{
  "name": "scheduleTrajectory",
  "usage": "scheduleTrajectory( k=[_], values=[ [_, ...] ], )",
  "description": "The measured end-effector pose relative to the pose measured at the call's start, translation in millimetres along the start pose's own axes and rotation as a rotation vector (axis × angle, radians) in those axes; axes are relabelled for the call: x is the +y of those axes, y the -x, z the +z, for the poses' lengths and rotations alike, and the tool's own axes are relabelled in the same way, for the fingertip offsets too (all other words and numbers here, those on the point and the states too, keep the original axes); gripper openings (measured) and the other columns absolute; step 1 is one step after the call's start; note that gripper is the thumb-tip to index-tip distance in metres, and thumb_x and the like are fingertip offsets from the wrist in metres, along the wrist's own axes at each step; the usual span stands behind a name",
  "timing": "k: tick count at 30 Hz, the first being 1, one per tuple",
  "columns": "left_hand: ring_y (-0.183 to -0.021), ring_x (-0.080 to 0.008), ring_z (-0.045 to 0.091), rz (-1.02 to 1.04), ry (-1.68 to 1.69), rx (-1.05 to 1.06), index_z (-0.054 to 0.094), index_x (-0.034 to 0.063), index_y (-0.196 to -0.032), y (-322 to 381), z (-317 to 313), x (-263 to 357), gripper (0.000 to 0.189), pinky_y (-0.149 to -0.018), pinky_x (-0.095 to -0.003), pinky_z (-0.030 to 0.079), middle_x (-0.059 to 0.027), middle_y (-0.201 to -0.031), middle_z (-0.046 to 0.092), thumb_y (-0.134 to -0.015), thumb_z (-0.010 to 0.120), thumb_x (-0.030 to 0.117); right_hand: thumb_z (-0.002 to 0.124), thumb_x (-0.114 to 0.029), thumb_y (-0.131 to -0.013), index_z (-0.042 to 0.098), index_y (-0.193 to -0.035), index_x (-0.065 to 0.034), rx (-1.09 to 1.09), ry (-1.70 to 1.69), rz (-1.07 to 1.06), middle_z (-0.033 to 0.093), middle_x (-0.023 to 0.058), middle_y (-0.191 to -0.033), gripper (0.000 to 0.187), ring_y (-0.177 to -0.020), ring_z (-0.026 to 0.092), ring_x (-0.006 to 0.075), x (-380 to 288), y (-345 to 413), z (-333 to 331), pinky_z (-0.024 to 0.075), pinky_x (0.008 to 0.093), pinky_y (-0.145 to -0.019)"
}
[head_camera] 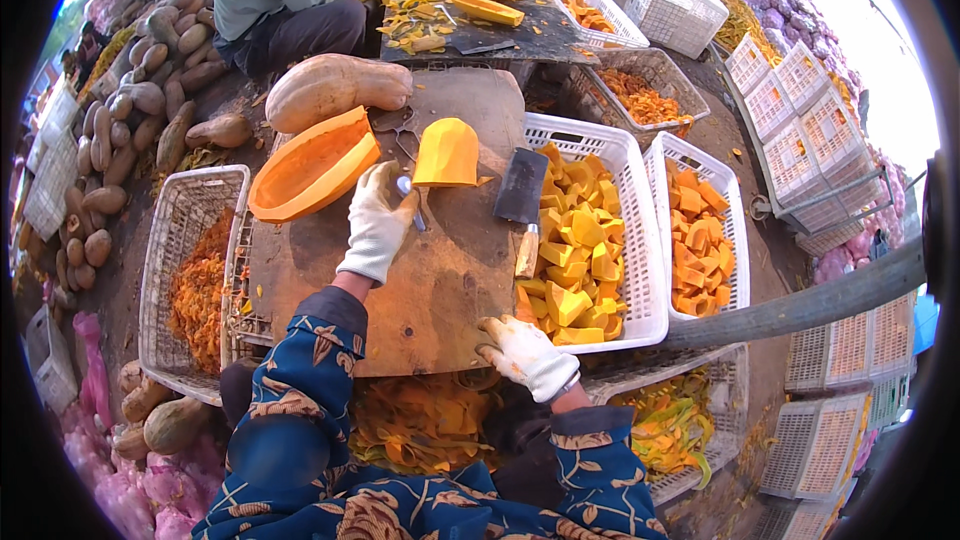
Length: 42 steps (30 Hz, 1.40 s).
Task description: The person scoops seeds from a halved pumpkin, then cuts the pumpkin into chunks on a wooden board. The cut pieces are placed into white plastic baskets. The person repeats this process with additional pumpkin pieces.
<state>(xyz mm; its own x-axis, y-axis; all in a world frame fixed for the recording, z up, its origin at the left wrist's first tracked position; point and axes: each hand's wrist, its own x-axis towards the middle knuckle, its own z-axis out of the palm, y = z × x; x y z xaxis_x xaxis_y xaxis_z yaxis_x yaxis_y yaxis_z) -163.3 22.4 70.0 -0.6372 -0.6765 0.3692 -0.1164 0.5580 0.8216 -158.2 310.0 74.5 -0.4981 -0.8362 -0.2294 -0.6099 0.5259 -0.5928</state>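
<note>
My left hand (379, 221), in a white glove, is over the wooden board (442, 270) with thumb and fingers apart. Beside the thumb lies a metal hand tool (405, 184), partly covered by it; a wire loop shows at its far end. A hollowed, peeled pumpkin half (315, 165) is just beyond my left fingers. To their right stands a peeled pumpkin chunk (448, 154), cut face toward me. My gloved right hand (525, 352) rests at the board's near right corner, fingers spread and holding nothing. A cleaver (521, 187) lies on the board's right edge, its wooden handle toward me.
A whole pumpkin (337, 92) lies at the board's far left. White crates of pumpkin chunks (577, 240) stand at right; a crate of orange pulp (199, 292) stands at left. A wooden pole (802, 304) juts in from the right. A person (281, 0) sits beyond.
</note>
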Motion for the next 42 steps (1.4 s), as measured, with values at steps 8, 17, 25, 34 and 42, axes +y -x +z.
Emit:
scheduleTrajectory(
  k=[8, 17, 25, 34, 42],
  values=[
    [-0.123, -0.0356, 0.047, -0.173, -0.617, 0.447, 0.052, 0.0045, -0.130, -50.5, -118.8, -100.6, 0.062, -0.103, -0.0416, 0.042, -0.0209, -0.135, 0.047, -0.076, 0.078, 0.020, 0.058, -0.030, -0.089, 0.054, -0.121, -0.0067, -0.007, 0.018, -0.003, 0.061, 0.0211, -0.108, 0.040, -0.103, 0.058, 0.0394, -5.6, -13.6, -3.7, 0.0466, 0.0438, -0.090],
    [-0.089, -0.0232, 0.064, -0.752, 0.440, 0.094, 0.057, -0.0018, -0.120, -38.1, -158.7, -173.3, 0.042, -0.082, -0.0321, 0.051, -0.0106, -0.105, 0.066, -0.078, 0.060, -0.003, 0.073, -0.013, -0.077, 0.052, -0.126, -0.0048, 0.590, 0.108, 0.221, 0.057, 0.0244, -0.111, 0.053, -0.102, 0.058, 0.0417, 33.3, -57.7, -23.7, 0.0487, 0.0469, -0.087],
    [-0.088, -0.0254, 0.068, -0.780, 0.528, 0.015, 0.059, 0.0027, -0.120, 2.0, -195.5, -177.8, 0.048, -0.078, -0.0351, 0.057, -0.0081, -0.104, 0.067, -0.075, 0.056, -0.014, 0.073, -0.015, -0.075, 0.036, -0.139, -0.0091, 0.646, 0.109, 0.488, 0.052, 0.0295, -0.115, 0.074, -0.104, 0.056, 0.0480, 73.9, -100.2, 8.0, 0.0494, 0.0495, -0.087],
    [-0.089, -0.0196, 0.066, -0.631, 0.248, -0.141, 0.060, -0.0016, -0.120, 36.2, -220.2, -170.1, 0.048, -0.079, -0.0302, 0.053, -0.0083, -0.103, 0.068, -0.073, 0.060, -0.010, 0.058, -0.013, -0.087, 0.056, -0.093, -0.0057, 0.652, -1.105, 0.504, 0.052, -0.0013, -0.072, 0.010, -0.051, 0.045, 0.0058, 36.0, -52.5, -20.0, 0.0366, 0.0192, -0.045],
    [-0.087, -0.0222, 0.066, -0.568, 0.197, -0.147, 0.061, -0.0031, -0.117, 38.8, -217.3, -150.2, 0.045, -0.077, -0.0305, 0.052, -0.0131, -0.100, 0.069, -0.071, 0.059, -0.003, 0.058, -0.013, -0.088, 0.043, -0.133, -0.0062, 0.642, -1.146, 0.044, 0.052, 0.0013, -0.089, 0.048, -0.063, 0.052, 0.0073, -70.1, 10.7, 29.6, 0.0449, 0.0211, -0.051]
  ],
)
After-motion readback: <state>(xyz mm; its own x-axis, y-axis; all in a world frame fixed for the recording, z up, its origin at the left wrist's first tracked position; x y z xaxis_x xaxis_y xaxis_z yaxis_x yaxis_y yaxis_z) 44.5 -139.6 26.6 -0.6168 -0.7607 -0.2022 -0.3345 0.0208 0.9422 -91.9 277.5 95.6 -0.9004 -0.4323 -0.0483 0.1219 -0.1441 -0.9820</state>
